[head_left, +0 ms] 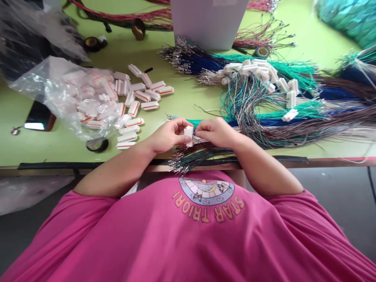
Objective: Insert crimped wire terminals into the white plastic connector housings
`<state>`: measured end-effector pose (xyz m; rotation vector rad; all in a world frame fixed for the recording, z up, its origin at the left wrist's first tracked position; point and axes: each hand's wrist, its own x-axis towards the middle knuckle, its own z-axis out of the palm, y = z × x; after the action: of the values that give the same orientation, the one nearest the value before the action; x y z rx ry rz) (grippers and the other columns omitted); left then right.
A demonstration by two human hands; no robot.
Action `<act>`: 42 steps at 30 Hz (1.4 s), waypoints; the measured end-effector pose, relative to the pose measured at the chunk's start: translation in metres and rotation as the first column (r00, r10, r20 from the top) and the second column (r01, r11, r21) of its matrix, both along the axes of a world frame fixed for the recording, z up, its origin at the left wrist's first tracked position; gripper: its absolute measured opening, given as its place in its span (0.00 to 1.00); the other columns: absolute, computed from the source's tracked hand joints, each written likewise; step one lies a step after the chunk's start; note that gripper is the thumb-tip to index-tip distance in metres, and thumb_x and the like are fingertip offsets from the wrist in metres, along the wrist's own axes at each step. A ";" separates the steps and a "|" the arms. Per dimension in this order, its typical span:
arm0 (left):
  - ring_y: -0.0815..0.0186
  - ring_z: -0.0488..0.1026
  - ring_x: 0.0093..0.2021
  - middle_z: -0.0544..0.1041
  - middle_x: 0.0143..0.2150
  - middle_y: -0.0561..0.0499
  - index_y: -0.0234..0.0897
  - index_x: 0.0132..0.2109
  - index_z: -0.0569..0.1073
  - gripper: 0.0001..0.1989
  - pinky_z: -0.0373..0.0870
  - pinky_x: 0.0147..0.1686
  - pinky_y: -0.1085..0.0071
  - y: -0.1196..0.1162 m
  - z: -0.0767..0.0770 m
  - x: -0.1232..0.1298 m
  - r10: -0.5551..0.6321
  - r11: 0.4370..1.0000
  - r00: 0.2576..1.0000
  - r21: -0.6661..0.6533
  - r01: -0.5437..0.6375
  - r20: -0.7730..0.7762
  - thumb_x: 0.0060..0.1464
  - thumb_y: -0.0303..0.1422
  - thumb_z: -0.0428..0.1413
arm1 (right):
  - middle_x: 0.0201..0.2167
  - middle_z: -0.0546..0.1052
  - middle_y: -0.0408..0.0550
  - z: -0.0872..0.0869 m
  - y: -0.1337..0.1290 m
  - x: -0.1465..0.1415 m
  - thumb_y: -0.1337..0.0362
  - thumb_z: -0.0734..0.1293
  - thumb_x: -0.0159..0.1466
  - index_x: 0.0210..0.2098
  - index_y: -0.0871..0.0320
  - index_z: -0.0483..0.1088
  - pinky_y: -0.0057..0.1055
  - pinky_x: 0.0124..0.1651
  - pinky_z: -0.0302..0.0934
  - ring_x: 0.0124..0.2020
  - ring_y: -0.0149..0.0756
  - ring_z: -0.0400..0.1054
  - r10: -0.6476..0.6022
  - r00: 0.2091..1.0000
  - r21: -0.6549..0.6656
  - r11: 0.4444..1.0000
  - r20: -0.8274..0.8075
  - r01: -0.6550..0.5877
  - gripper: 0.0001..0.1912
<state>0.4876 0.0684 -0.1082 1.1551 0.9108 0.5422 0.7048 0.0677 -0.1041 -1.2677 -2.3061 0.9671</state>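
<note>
Between thumb and fingers, my left hand holds a white plastic connector housing upright above the front of the table. Close to its right side is my right hand, its thumb and forefinger pinched together. A wire probably sits in that pinch, but it is too small to make out. Beneath both hands lie bundles of wires in green, white and brown, with metal terminals at their left ends. Loose white housings with orange strips are spread to the left of my left hand.
A clear plastic bag of housings lies at left, near a phone and a black tape roll. Wired housings rest on wire bundles at right. A grey box stands at the back. The table edge runs before me.
</note>
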 end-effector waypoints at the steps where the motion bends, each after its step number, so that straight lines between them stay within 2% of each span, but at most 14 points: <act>1: 0.67 0.77 0.29 0.77 0.31 0.55 0.35 0.43 0.68 0.23 0.74 0.31 0.70 0.000 0.001 -0.001 -0.010 1.000 1.000 0.003 0.010 -0.012 0.41 0.31 0.68 | 0.29 0.78 0.45 -0.001 0.007 0.005 0.62 0.63 0.67 0.36 0.61 0.79 0.28 0.37 0.56 0.30 0.31 0.66 -0.007 1.000 0.008 1.000 -0.014 0.007 0.14; 3: 0.67 0.77 0.30 0.77 0.30 0.54 0.35 0.43 0.68 0.22 0.74 0.32 0.70 0.001 0.003 -0.004 -0.051 0.998 0.996 0.026 0.054 -0.077 0.43 0.32 0.68 | 0.36 0.80 0.50 -0.003 0.018 0.013 0.63 0.62 0.68 0.41 0.61 0.80 0.31 0.43 0.58 0.36 0.35 0.69 -0.056 0.997 0.125 0.991 0.051 0.049 0.15; 5: 0.67 0.77 0.29 0.78 0.30 0.53 0.35 0.45 0.68 0.20 0.74 0.33 0.69 0.001 0.004 -0.007 -0.105 0.991 0.975 0.065 0.119 -0.193 0.46 0.33 0.66 | 0.41 0.80 0.55 -0.008 0.025 0.015 0.66 0.62 0.67 0.43 0.62 0.81 0.35 0.47 0.58 0.42 0.40 0.70 -0.101 0.971 0.251 0.967 0.217 0.044 0.15; 8: 0.65 0.78 0.30 0.79 0.30 0.52 0.34 0.48 0.69 0.18 0.73 0.33 0.69 0.000 0.007 -0.009 -0.174 0.967 0.922 0.118 0.227 -0.347 0.51 0.33 0.62 | 0.39 0.79 0.57 -0.016 0.027 0.010 0.67 0.62 0.67 0.39 0.61 0.81 0.36 0.45 0.57 0.41 0.43 0.69 -0.122 0.919 0.283 0.959 0.376 0.012 0.14; 14: 0.64 0.78 0.31 0.79 0.32 0.50 0.33 0.49 0.71 0.18 0.72 0.33 0.68 0.000 0.010 -0.008 -0.207 0.948 0.898 0.145 0.282 -0.388 0.51 0.33 0.62 | 0.37 0.79 0.54 -0.017 0.022 0.006 0.70 0.62 0.62 0.34 0.60 0.79 0.34 0.43 0.57 0.39 0.40 0.69 -0.219 0.954 0.297 0.942 0.202 0.154 0.12; 21: 0.63 0.78 0.32 0.79 0.33 0.50 0.33 0.50 0.70 0.21 0.73 0.34 0.66 0.000 0.006 -0.010 -0.212 0.958 0.916 0.114 0.264 -0.340 0.50 0.34 0.63 | 0.33 0.80 0.49 -0.007 0.019 0.016 0.62 0.62 0.66 0.43 0.58 0.78 0.33 0.37 0.53 0.32 0.38 0.68 -0.283 0.929 0.245 0.943 0.239 0.225 0.14; 25: 0.66 0.76 0.30 0.77 0.32 0.52 0.34 0.47 0.69 0.20 0.72 0.33 0.68 -0.001 0.005 -0.009 -0.168 0.980 0.964 0.070 0.186 -0.207 0.49 0.33 0.65 | 0.31 0.79 0.50 0.001 0.014 0.021 0.64 0.60 0.67 0.37 0.60 0.78 0.32 0.37 0.55 0.32 0.37 0.69 -0.417 0.904 0.303 0.877 0.094 0.373 0.15; 27: 0.67 0.75 0.31 0.76 0.34 0.52 0.35 0.47 0.69 0.20 0.72 0.34 0.68 0.000 0.006 -0.008 -0.110 0.993 0.987 0.032 0.114 -0.114 0.48 0.33 0.66 | 0.29 0.78 0.47 0.005 0.007 0.017 0.64 0.62 0.65 0.40 0.60 0.78 0.31 0.37 0.57 0.30 0.34 0.68 -0.328 0.944 0.254 0.910 -0.045 0.328 0.13; 29: 0.68 0.74 0.32 0.75 0.35 0.53 0.35 0.47 0.69 0.22 0.71 0.34 0.70 0.001 0.006 -0.006 -0.053 0.999 0.998 0.008 0.053 -0.045 0.46 0.33 0.67 | 0.30 0.78 0.44 0.008 -0.001 0.011 0.63 0.65 0.64 0.44 0.60 0.78 0.29 0.37 0.58 0.30 0.31 0.67 -0.117 0.981 0.209 0.967 -0.157 0.149 0.13; 32: 0.70 0.73 0.33 0.74 0.36 0.53 0.34 0.47 0.71 0.24 0.71 0.34 0.72 0.001 0.005 -0.004 -0.012 1.000 1.000 -0.018 0.012 0.013 0.44 0.33 0.69 | 0.30 0.78 0.45 0.007 -0.007 0.003 0.63 0.65 0.65 0.41 0.59 0.79 0.29 0.39 0.60 0.31 0.30 0.68 0.126 0.956 0.219 0.973 -0.263 -0.068 0.11; 34: 0.70 0.73 0.33 0.74 0.37 0.53 0.35 0.48 0.71 0.25 0.71 0.33 0.72 0.001 0.005 -0.004 -0.005 0.999 0.999 -0.051 0.006 0.034 0.44 0.33 0.70 | 0.30 0.77 0.45 0.006 -0.006 0.003 0.63 0.65 0.67 0.36 0.59 0.79 0.29 0.39 0.60 0.32 0.30 0.68 0.126 0.941 0.207 0.976 -0.313 -0.061 0.11; 37: 0.71 0.72 0.32 0.74 0.37 0.54 0.36 0.48 0.70 0.24 0.71 0.32 0.73 -0.001 0.004 -0.003 0.011 0.996 0.999 -0.089 -0.007 0.042 0.45 0.32 0.69 | 0.30 0.78 0.45 0.004 -0.002 0.009 0.60 0.64 0.68 0.34 0.59 0.78 0.29 0.38 0.60 0.32 0.30 0.69 0.030 0.945 0.119 0.993 -0.326 0.009 0.13; 39: 0.71 0.72 0.32 0.74 0.36 0.54 0.36 0.48 0.70 0.24 0.71 0.32 0.73 -0.001 0.003 -0.003 0.020 0.996 0.999 -0.090 -0.017 0.039 0.45 0.32 0.69 | 0.29 0.78 0.46 0.004 0.000 0.012 0.59 0.63 0.68 0.34 0.60 0.78 0.29 0.38 0.59 0.32 0.30 0.68 -0.001 0.967 0.088 0.996 -0.256 0.025 0.14; 42: 0.71 0.73 0.32 0.74 0.36 0.54 0.36 0.49 0.70 0.24 0.73 0.34 0.72 -0.001 0.002 -0.004 0.025 0.997 0.999 -0.078 -0.023 0.029 0.46 0.32 0.68 | 0.28 0.78 0.47 0.005 -0.004 0.010 0.62 0.62 0.67 0.33 0.60 0.78 0.30 0.38 0.57 0.31 0.32 0.67 -0.030 0.998 0.157 0.987 -0.055 0.038 0.15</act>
<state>0.4839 0.0675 -0.1067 1.0647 0.9129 0.5383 0.7150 0.0637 -0.0993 -1.1986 -2.2636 0.7803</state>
